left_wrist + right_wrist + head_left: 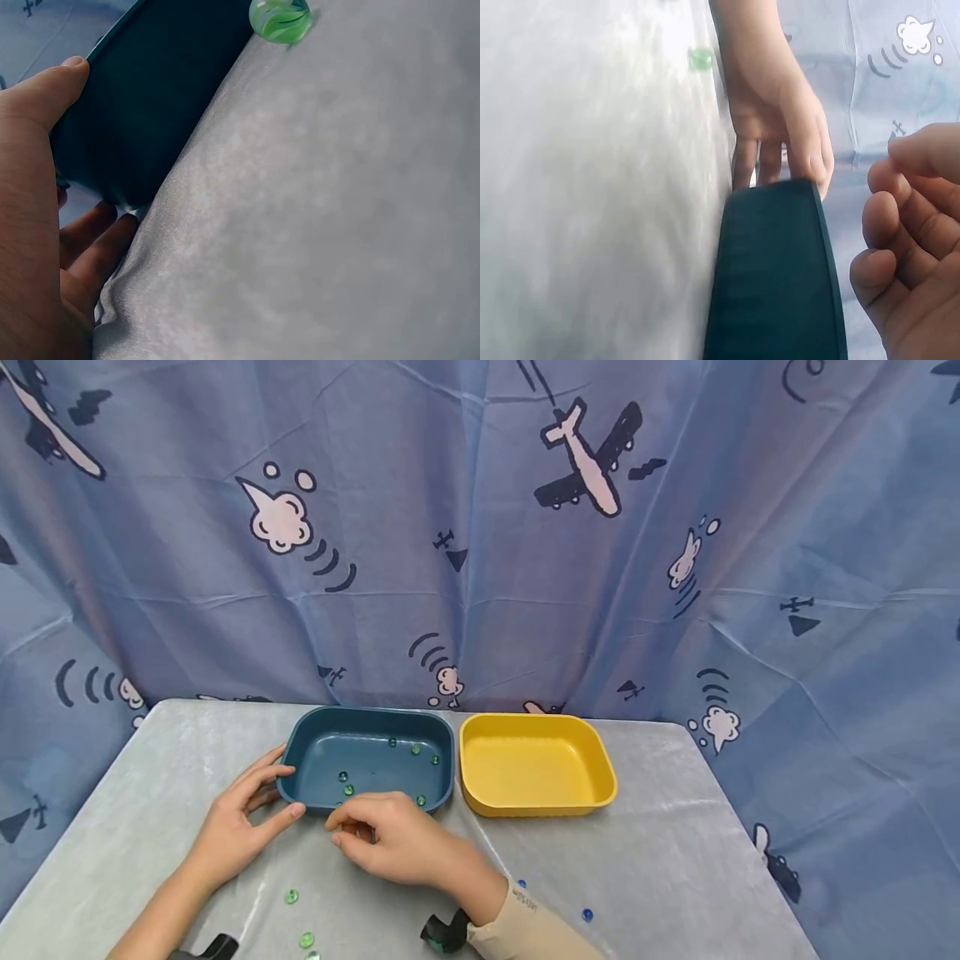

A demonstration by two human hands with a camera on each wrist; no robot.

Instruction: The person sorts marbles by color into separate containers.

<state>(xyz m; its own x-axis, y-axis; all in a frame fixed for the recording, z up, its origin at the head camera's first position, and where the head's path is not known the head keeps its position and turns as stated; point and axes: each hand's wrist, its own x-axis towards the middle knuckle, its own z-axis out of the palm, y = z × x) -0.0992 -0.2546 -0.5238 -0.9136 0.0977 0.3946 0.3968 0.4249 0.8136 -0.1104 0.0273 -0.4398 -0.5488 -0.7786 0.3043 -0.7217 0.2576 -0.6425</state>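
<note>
A dark teal rectangular tub stands at the back of the table, with several green glass marbles scattered over its floor. My left hand holds the tub's left end. Its thumb is at the rim and the other fingers reach round the end wall, as the left wrist view shows. Over the tub's near rim hovers my right hand, fingers loosely bent. In the right wrist view those fingers have nothing visible between them. A green swirled marble lies on the cloth close to the tub's near side.
To the right of the teal tub stands a yellow tub. Green marbles lie on the grey cloth in front, and blue marbles lie near the right forearm. A printed blue curtain hangs behind the table.
</note>
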